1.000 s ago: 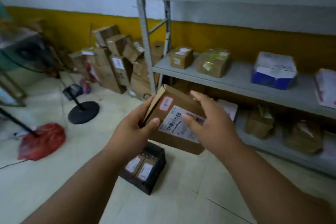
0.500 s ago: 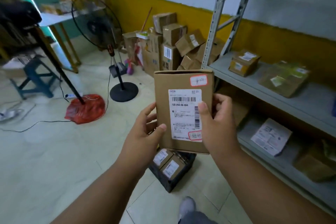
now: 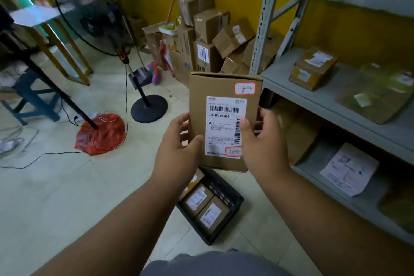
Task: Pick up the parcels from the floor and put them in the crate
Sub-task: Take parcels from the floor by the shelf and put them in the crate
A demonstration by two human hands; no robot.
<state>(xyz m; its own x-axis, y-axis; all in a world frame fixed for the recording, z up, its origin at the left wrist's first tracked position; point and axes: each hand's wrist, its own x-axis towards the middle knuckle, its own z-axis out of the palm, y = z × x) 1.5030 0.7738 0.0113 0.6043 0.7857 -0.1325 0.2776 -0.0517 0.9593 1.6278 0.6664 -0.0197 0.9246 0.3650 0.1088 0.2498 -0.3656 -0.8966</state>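
Hiding crate (image 3: pixel 226 188) corner, parcel (image 3: pixel 220 87) in both hands' grip

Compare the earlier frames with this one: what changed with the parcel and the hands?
The parcel was turned from tilted to upright, label facing the camera. The left hand and right hand kept gripping its sides. The view swung left. The crate stayed on the floor holding its parcels.

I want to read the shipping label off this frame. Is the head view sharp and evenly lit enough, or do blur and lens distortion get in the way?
Head view: the brown cardboard parcel held between the left hand and right hand is sharp at centre, large label digits legible, small print not; edges smear, shelf uprights bow from wide-angle distortion; lighting soft and dim, no glare.
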